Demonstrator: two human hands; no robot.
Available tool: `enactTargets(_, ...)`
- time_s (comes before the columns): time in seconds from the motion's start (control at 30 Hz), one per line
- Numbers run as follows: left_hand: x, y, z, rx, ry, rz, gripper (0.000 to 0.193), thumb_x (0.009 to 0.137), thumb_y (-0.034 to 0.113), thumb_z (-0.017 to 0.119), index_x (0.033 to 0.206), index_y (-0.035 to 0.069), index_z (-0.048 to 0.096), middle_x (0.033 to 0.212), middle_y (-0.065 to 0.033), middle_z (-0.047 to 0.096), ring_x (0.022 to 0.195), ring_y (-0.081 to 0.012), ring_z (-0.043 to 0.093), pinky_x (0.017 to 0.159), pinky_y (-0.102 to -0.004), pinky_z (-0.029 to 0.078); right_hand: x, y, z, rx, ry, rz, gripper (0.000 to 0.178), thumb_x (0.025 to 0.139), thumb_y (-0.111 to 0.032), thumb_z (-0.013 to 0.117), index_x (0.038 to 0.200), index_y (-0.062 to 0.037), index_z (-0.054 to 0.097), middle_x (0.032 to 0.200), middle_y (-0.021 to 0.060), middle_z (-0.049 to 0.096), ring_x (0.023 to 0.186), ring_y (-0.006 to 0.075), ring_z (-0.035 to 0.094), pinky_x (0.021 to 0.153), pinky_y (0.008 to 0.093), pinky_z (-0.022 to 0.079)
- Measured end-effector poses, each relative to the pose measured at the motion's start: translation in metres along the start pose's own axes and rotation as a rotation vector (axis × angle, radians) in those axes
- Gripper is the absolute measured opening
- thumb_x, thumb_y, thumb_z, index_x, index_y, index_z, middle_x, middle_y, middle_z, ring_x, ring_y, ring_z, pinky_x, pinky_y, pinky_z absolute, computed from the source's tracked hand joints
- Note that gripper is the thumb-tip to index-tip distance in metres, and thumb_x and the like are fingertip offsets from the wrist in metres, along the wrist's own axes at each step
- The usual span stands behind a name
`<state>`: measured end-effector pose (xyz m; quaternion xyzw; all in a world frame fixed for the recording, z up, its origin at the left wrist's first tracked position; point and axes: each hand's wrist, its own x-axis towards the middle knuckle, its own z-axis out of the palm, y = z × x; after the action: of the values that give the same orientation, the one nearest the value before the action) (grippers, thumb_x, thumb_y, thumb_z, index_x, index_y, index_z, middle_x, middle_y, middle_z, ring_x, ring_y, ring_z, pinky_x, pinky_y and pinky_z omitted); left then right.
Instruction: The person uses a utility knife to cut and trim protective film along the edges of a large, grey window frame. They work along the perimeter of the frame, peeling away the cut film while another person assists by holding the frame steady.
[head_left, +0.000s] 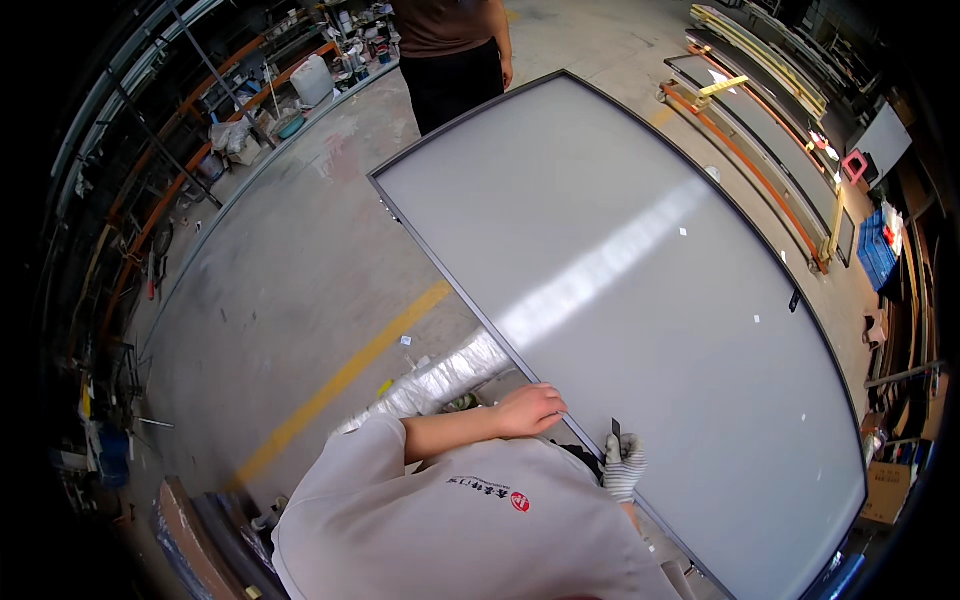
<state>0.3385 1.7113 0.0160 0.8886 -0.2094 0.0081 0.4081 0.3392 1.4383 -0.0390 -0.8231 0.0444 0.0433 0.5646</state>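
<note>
A large framed panel, frosted grey with a thin dark frame, lies flat in front of me at a slant. My left hand, bare, is at the panel's near left edge, its fingers curled over the frame. Farther right along that edge, my right hand wears a striped white glove. Pinched in it is a small dark flat piece, standing up over the panel; its exact kind cannot be made out. A few small white bits and a dark clip-like piece lie on the panel.
A person stands beyond the far end. A silvery wrapped roll shows beneath the left edge. Racks with clutter line the left; a cart with panels, a blue crate and a cardboard box are right. A yellow line crosses the floor.
</note>
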Motion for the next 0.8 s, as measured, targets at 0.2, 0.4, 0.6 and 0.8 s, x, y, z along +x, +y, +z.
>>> enactTargets(0.2, 0.006, 0.011, 0.001, 0.055, -0.115, -0.013, 0.019, 0.082, 0.017, 0.061, 0.097, 0.005, 0.064, 0.095, -0.0074, 0.061, 0.094, -0.0273, 0.056, 0.08, -0.0384, 0.049, 0.003, -0.007, -0.002, 0.086, -0.013, -0.003, 0.019, 0.085, -0.015, 0.07, 0.082, -0.0073, 0.053, 0.062, -0.0031, 0.055, 0.056, 0.0037, 0.048, 0.052, 0.0208, 0.041)
enactTargets(0.4, 0.013, 0.021, 0.018, 0.097, -0.13, -0.019, 0.019, 0.081, 0.018, 0.061, 0.096, 0.007, 0.063, 0.095, -0.0071, 0.059, 0.095, -0.0266, 0.054, 0.08, -0.0386, 0.048, 0.009, -0.035, -0.036, 0.231, -0.139, 0.245, 0.017, 0.087, -0.018, 0.068, 0.086, -0.0053, 0.056, 0.067, -0.0001, 0.059, 0.056, 0.0036, 0.049, 0.052, 0.0199, 0.041)
enactTargets(0.6, 0.029, 0.041, 0.052, 0.147, -0.31, -0.052, 0.022, 0.08, 0.019, 0.063, 0.099, 0.007, 0.063, 0.098, -0.0071, 0.059, 0.098, -0.0263, 0.054, 0.083, -0.0386, 0.048, 0.005, -0.006, -0.104, 0.013, -0.253, 0.104, 0.01, 0.09, -0.014, 0.061, 0.094, -0.0045, 0.059, 0.07, 0.0016, 0.063, 0.048, 0.0048, 0.044, 0.043, 0.0208, 0.035)
enactTargets(0.8, 0.042, 0.073, 0.114, 0.041, -0.343, 0.014, 0.023, 0.08, 0.019, 0.063, 0.099, 0.006, 0.064, 0.099, -0.0089, 0.062, 0.098, -0.0281, 0.055, 0.084, -0.0391, 0.047, -0.011, 0.028, -0.175, 0.006, -0.28, 0.162, 0.011, 0.091, -0.015, 0.06, 0.094, -0.0043, 0.06, 0.07, 0.0041, 0.064, 0.048, 0.0066, 0.047, 0.043, 0.0218, 0.037)
